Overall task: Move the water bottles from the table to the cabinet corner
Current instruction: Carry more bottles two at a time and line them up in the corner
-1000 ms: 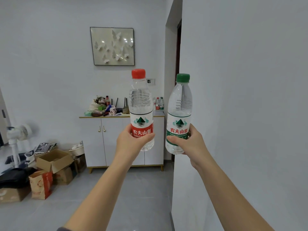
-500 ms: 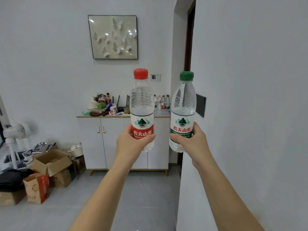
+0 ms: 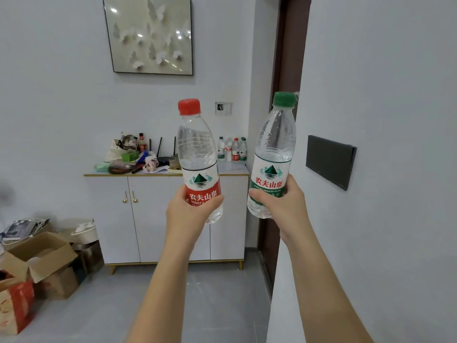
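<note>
Head view: both arms are stretched out in front, one water bottle in each hand. The left hand (image 3: 189,214) is wrapped round the lower half of the red-capped bottle (image 3: 197,154), fingers curled over the red label, and the bottle leans a touch to the left. The right hand (image 3: 280,206) grips the green-capped bottle (image 3: 274,149) low down, and that one tilts a bit to the right. The two bottles are side by side up in the air, close but not touching.

Further back, the white cabinet (image 3: 111,219) stands against the far wall. The left part of its worktop (image 3: 235,168) is piled with clutter (image 3: 126,157), and there's a little cluster of bottles (image 3: 232,149) standing upright at the far right corner, right next to the wall. A framed butterfly picture (image 3: 150,35) hangs above. Cardboard boxes (image 3: 39,253) sit on the floor to the left, near the cabinet. A dark panel (image 3: 330,160) is mounted on the near wall on the right, just past the green-capped bottle.
</note>
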{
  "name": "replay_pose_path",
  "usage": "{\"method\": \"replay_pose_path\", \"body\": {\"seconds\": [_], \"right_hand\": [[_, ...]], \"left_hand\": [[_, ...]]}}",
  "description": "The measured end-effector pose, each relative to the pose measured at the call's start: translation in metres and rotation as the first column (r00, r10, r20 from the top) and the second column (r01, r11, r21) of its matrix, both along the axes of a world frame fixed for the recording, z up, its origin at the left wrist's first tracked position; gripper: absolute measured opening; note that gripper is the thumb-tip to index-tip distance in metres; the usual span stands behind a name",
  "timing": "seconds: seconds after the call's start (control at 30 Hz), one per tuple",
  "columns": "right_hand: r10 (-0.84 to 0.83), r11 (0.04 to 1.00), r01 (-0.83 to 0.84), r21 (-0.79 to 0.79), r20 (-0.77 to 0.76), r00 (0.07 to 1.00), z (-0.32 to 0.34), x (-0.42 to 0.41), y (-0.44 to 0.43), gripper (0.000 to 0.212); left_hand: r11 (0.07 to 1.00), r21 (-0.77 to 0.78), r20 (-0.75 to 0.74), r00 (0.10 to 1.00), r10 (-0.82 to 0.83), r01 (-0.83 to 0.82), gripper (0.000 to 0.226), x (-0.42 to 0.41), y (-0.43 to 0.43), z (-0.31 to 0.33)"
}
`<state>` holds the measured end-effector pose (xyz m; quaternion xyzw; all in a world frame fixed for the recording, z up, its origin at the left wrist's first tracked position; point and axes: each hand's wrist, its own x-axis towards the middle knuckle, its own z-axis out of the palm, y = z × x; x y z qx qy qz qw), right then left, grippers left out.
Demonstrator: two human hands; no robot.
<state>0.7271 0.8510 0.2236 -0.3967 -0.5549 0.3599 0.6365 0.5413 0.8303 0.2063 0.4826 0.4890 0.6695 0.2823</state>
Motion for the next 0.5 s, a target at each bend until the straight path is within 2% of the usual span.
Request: {"method": "replay_pose_path", "body": {"seconds": [0.1,0.27,0.5], "right_hand": [[-0.024,1.000,0.024,0.013,-0.003,1.000,0.004,-0.016,0.045,0.052],[-0.064,0.998,0.065,0.016,-0.033,0.997,0.002,-0.039,0.116,0.056],[-0.095,0.995,0.095,-0.009,-0.032,0.995,-0.011,-0.057,0.193,0.056]], "left_hand": [[1.000,0.010,0.010,1.000,-0.016,0.016,0.047,-0.017,0.050,0.006],[0.999,0.045,-0.015,0.999,-0.029,0.029,0.056,-0.045,0.125,0.019],[1.000,0.028,-0.031,0.999,-0.008,0.009,0.045,-0.068,0.199,0.007]]}}
